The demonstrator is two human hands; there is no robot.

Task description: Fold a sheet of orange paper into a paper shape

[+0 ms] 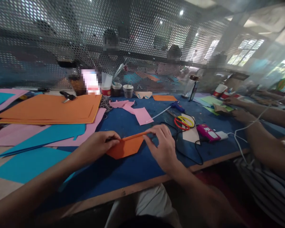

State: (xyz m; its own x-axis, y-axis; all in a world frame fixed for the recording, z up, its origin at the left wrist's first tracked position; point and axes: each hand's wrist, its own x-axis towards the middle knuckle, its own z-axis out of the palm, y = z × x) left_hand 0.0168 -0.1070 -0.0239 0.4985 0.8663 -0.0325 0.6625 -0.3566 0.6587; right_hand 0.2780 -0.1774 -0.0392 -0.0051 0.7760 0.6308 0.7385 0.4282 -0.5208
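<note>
Between my two hands is a folded piece of orange paper [127,148] with slanted lower corners, held up just over the blue tabletop [104,175]. My left hand [102,142] pinches its upper left end between thumb and fingers. At the upper right end, my right hand [161,142] grips the top edge with thumb and fingertips. A narrow fold runs along that top edge. Left of my hands lie blue sheets [35,164] and a stack of larger orange sheets [47,109]. Pink paper scraps [142,116] lie behind the held piece.
Scissors with red and yellow handles [181,123], a blue glue gun [178,106] and a magenta power box [207,132] with cables lie to the right. Cups [128,91] stand along a perforated metal screen [137,41]. A co-worker's arms [258,126] reach in at right.
</note>
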